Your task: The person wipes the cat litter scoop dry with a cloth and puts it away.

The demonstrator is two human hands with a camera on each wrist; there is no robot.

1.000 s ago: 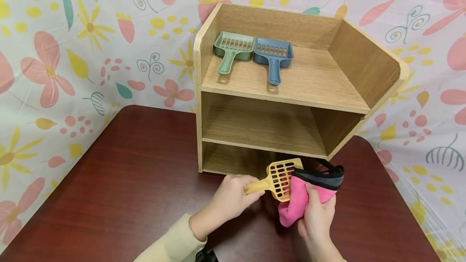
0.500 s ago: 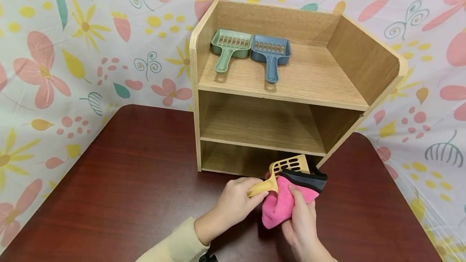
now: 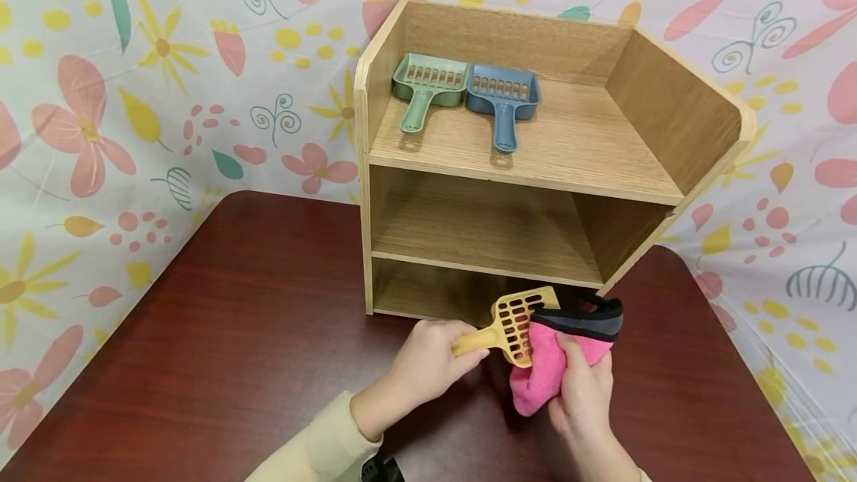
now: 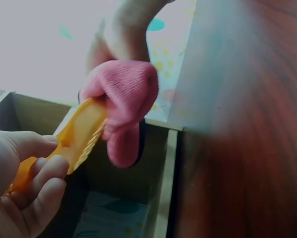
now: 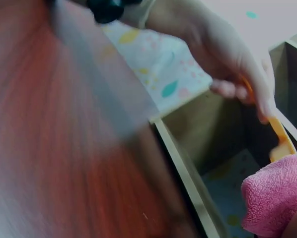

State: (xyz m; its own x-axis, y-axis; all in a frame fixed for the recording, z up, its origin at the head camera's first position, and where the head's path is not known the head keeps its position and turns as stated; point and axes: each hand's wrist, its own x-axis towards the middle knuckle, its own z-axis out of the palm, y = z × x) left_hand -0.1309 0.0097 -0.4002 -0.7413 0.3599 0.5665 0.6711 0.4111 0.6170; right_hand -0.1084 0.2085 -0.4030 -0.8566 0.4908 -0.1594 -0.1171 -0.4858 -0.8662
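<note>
A yellow slotted litter scoop [image 3: 497, 335] is held by its handle in my left hand [image 3: 425, 363], in front of the shelf's lowest level. My right hand [image 3: 584, 396] grips a pink cloth [image 3: 544, 367] with a black and grey edge, wrapped against the far end of the scoop's slotted head. In the left wrist view, thumb and fingers pinch the scoop's handle [image 4: 81, 126] while the bunched cloth [image 4: 128, 89] covers its other end. The right wrist view has the pink cloth [image 5: 275, 193] at the lower right, most of the scoop hidden behind it.
A wooden shelf unit [image 3: 522, 181] stands behind the hands on a dark red table [image 3: 254, 333]. On its top level lie a green litter scoop [image 3: 431, 80] and a blue one [image 3: 504, 95], side by side at the left. A flower-patterned sheet [image 3: 201, 80] hangs behind.
The cloth slid left along the scoop's head towards the handle, then back right to its far end. The scoop's head tipped up and came back. Both hands kept their hold.
</note>
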